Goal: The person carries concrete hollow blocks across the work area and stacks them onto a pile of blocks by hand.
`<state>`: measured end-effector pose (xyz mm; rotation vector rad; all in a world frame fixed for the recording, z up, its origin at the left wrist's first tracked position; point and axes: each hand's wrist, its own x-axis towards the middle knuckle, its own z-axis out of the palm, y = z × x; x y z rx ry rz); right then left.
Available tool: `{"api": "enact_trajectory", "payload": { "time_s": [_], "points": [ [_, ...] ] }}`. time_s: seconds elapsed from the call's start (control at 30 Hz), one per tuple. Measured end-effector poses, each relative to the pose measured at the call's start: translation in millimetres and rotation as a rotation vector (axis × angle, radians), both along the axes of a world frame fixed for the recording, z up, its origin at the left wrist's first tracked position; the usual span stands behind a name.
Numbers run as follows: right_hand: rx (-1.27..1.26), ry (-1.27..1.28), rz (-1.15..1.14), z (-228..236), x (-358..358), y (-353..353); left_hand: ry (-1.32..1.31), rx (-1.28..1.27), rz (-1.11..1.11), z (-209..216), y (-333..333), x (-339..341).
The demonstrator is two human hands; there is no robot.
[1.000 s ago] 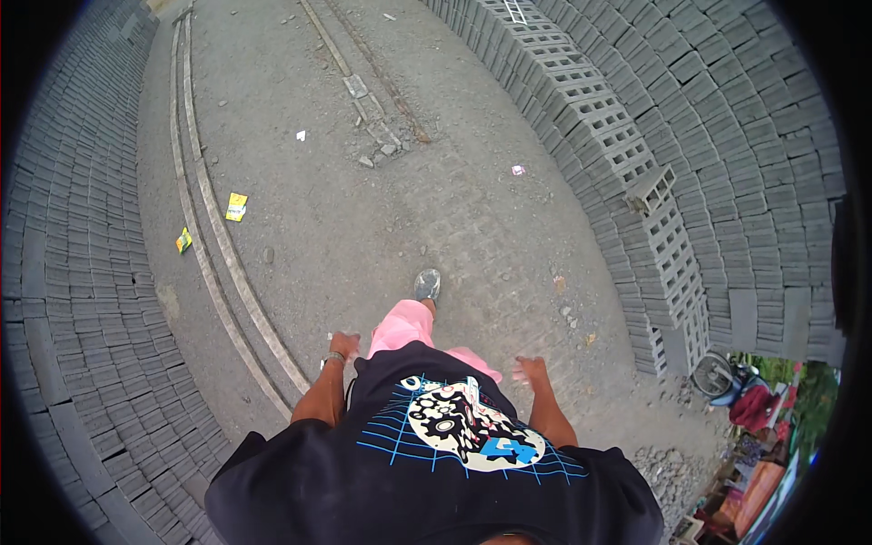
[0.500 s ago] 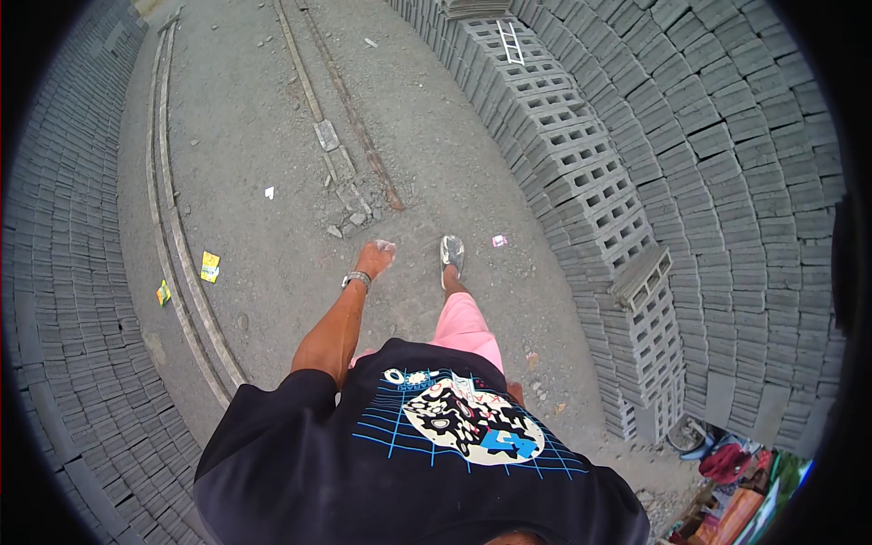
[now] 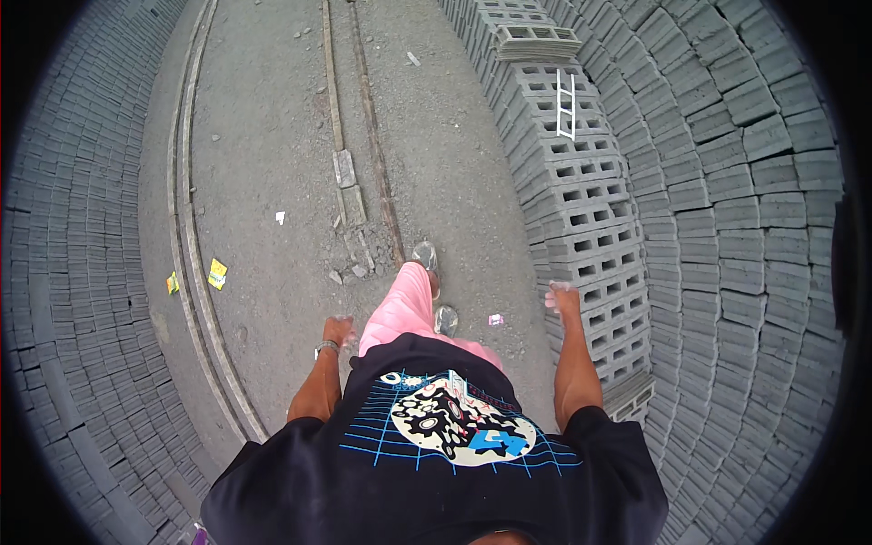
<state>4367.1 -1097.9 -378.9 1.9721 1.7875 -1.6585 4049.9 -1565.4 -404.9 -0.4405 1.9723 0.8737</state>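
My left hand (image 3: 340, 331) hangs beside my left thigh, with a band on its wrist. Pale dust seems to coat its loosely spread fingers, and I see nothing in them. Out to the right, my right hand (image 3: 562, 297) is held away from my body, fingers slightly bent and holding nothing visible. Closest to it is a long row of stacked hollow concrete blocks (image 3: 595, 245); hand and blocks look apart, though the exact gap is unclear. A white ladder-shaped frame (image 3: 566, 104) lies on top of that row farther ahead.
Tall stacks of grey blocks wall both sides, left (image 3: 82, 236) and right (image 3: 718, 236). Two narrow rails (image 3: 186, 173) run along the left ground. Wooden strips (image 3: 334, 100) and broken rubble (image 3: 356, 259) lie ahead of my feet. Yellow wrappers (image 3: 217, 273) litter the ground.
I have stepped forward along the row, and the white frame is nearer. My left hand has swung back toward my thigh. My right hand has come into view beside the blocks.
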Motion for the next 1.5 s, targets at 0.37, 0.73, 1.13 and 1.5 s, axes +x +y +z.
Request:
{"api": "enact_trajectory", "payload": {
  "time_s": [0.37,0.73,1.13,1.5],
  "points": [
    [-0.166,0.0,0.355,5,-248,145,-0.235,0.087,0.17,-55,210,-205],
    [-0.184,-0.059,-0.016,36,-353,413,0.28,0.321,-0.167,5,551,-437],
    [0.05,0.114,-0.22,-64,-542,831,-0.192,0.162,-0.024,-30,827,-473],
    [-0.507,0.273,-0.081,-163,-626,936,-0.195,0.261,0.266,-132,1001,-493]
  ]
}}
